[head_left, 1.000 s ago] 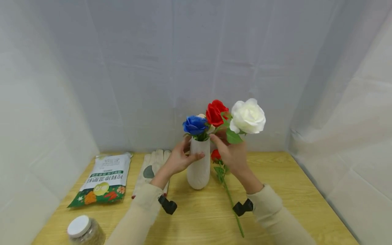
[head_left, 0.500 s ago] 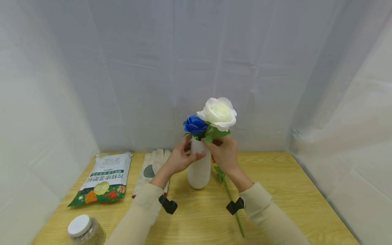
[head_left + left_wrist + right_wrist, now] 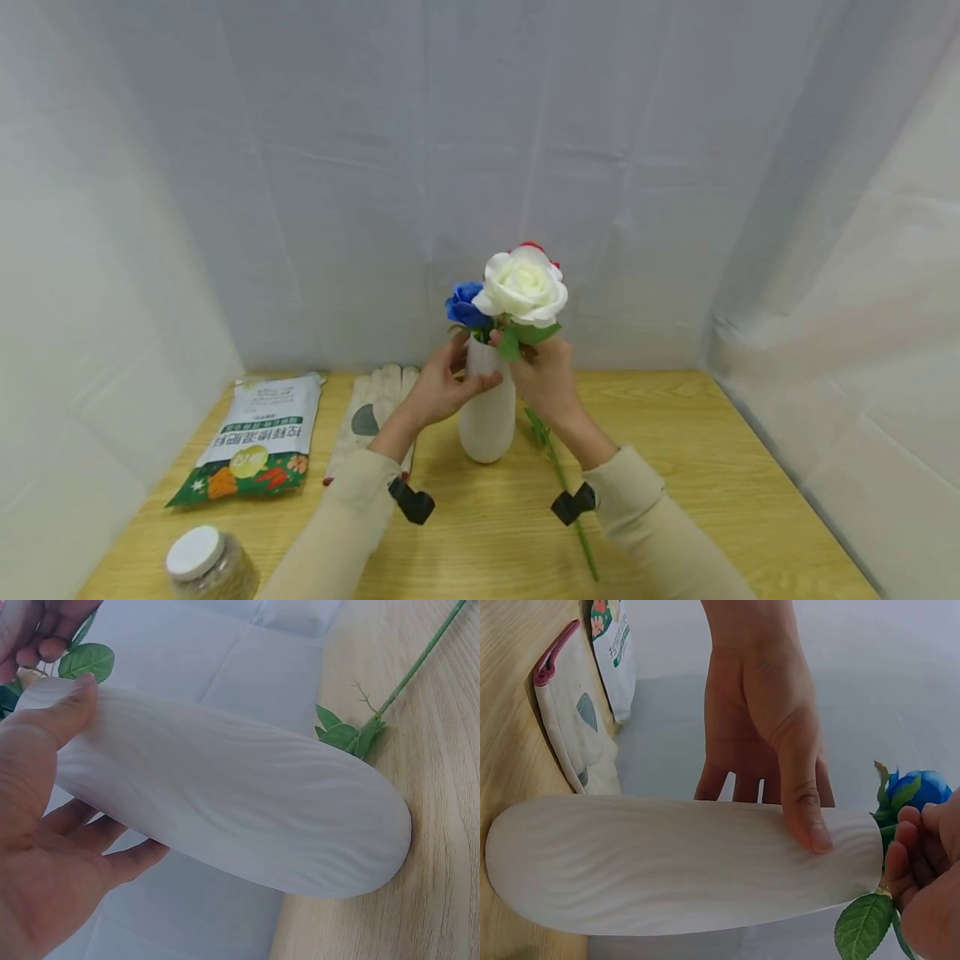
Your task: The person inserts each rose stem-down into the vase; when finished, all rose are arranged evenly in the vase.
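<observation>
Above the fingers of the right hand (image 3: 546,377), a full-petalled white rose (image 3: 522,287) mostly hides a red rose (image 3: 533,245); left of all fingers, the head view's lower edge crops a clear, white-lidded round jar (image 3: 213,567).

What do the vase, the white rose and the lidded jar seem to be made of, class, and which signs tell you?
Vase: probably ceramic, possibly plastic; matte white, with wavy ridges and no sharp glints.
White rose: perhaps fabric or foam; its petals look soft and matte.
Jar: clear plastic or glass, judging by its see-through wall; which, I can't tell.
</observation>
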### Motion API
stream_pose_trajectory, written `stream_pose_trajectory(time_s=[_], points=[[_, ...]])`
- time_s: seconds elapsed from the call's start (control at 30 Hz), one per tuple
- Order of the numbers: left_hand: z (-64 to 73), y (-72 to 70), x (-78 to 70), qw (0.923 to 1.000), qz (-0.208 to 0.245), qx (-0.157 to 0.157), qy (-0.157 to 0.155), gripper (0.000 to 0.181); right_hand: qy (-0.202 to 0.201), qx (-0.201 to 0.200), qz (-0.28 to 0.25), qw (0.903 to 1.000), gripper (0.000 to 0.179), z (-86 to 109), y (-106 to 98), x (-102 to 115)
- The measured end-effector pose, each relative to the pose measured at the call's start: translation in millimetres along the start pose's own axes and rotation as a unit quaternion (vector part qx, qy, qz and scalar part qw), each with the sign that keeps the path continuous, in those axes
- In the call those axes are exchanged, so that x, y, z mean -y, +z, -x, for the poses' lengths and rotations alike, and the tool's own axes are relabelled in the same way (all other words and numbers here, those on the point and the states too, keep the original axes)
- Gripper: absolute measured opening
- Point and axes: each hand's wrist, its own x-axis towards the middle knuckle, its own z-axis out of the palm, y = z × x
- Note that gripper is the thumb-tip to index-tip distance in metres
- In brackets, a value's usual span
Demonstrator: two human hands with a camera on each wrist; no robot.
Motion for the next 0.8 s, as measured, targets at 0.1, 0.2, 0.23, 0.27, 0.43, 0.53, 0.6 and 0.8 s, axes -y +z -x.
stream_pose_trajectory(time_s=[0.1, 0.2, 0.23, 0.27, 0.43, 0.53, 0.6, 0.8], points=[[0.0, 0.3, 0.5, 1.0, 0.001, -0.001, 0.007, 0.085, -0.008, 0.023, 0.013, 0.9996, 0.014, 0.5, 0, -1], [-0.3, 0.9, 1.1, 0.9999, 0.006, -0.003, 0.012, 0.082, 0.0, 0.034, 0.018, 0.9993, 0.012, 0.9, -1, -1], [-0.4, 1.0, 1.3, 0.9999, 0.007, -0.004, 0.013, 0.082, 0.005, 0.037, 0.017, 0.9991, 0.011, 0.7, -1, -1], [-0.5, 1.1, 1.2, 0.9999, 0.007, -0.004, 0.012, 0.082, 0.009, 0.041, 0.019, 0.9989, 0.01, 0.3, -1, -1], [-1.6, 0.8, 1.9, 1.0, 0.006, -0.004, 0.006, 0.082, 0.026, 0.057, 0.018, 0.9979, 0.013, -3.5, -2, 0], [-2.2, 0.2, 2.3, 0.9999, 0.006, -0.004, 0.01, 0.082, 0.036, 0.063, 0.026, 0.9971, 0.014, -5.5, -3, 1], [-2.0, 0.1, 2.6, 0.9999, 0.011, -0.003, 0.013, 0.08, 0.049, 0.065, 0.028, 0.9963, 0.015, -7.0, -3, 3], [-0.7, 0.1, 1.4, 1.0, 0.003, -0.001, -0.008, 0.082, 0.087, 0.057, 0.015, 0.9945, 0.017, -12.7, -3, 8]])
